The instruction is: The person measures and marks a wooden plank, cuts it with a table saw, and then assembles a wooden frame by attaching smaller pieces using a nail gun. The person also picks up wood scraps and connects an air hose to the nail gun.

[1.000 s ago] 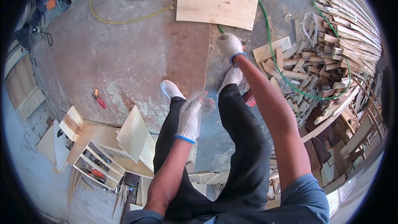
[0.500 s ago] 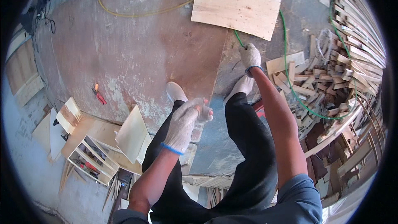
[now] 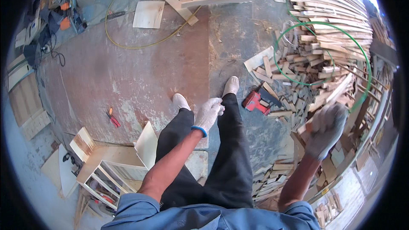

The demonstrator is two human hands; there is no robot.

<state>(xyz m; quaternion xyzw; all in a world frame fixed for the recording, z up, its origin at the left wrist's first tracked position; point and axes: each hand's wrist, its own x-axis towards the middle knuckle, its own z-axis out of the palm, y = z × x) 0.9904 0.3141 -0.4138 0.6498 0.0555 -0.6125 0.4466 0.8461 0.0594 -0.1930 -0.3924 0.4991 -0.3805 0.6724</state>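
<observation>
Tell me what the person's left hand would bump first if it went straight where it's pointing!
Probably the right trouser leg near the ankle, then the right shoe beyond. Depth is unclear, so the left hand might pass above both.

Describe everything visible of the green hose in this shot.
The green hose is a slim, flexible tube that looks like plastic or rubber. From the gloved right hand, whose curled fingers appear to grip it, it arcs up and sweeps into a wide loop across the view of the scrap wood, then runs to the upper edge. The stretch near the hand is blurred; whether the loop touches the wood is unclear.
</observation>
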